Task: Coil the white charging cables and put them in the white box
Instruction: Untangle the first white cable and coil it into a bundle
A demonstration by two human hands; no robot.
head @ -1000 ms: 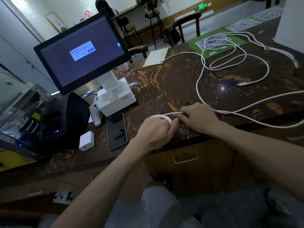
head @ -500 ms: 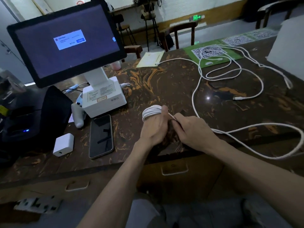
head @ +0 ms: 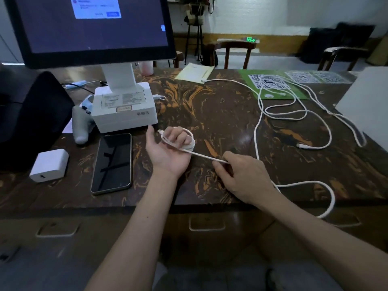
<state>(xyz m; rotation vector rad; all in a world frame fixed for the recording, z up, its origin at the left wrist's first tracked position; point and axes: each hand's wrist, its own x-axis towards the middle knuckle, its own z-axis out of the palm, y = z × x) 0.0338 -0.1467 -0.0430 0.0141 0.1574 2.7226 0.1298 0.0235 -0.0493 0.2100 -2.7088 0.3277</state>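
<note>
My left hand [head: 168,152] is turned palm up over the table's front middle, its fingers curled through a small coil of white cable [head: 189,141] wound around them. From the coil a taut stretch of the same cable runs right to my right hand [head: 241,175], which pinches it. Behind my right hand the cable trails off in a loop [head: 329,198] over the table's front edge. More white cables [head: 294,110] lie loose at the right. A white box [head: 365,101] stands at the right edge, partly cut off.
A monitor [head: 90,28] on a white stand [head: 123,106] stands at the back left. A phone [head: 113,162], a white charger block [head: 50,164] and a grey controller [head: 80,124] lie at the left. Green QR mats [head: 273,85] and a yellow paper [head: 195,72] sit at the back.
My left hand has rolled palm up with the coil around its fingers. My right hand has drawn away to the right, pulling a length of cable tight. The camera has moved closer.
</note>
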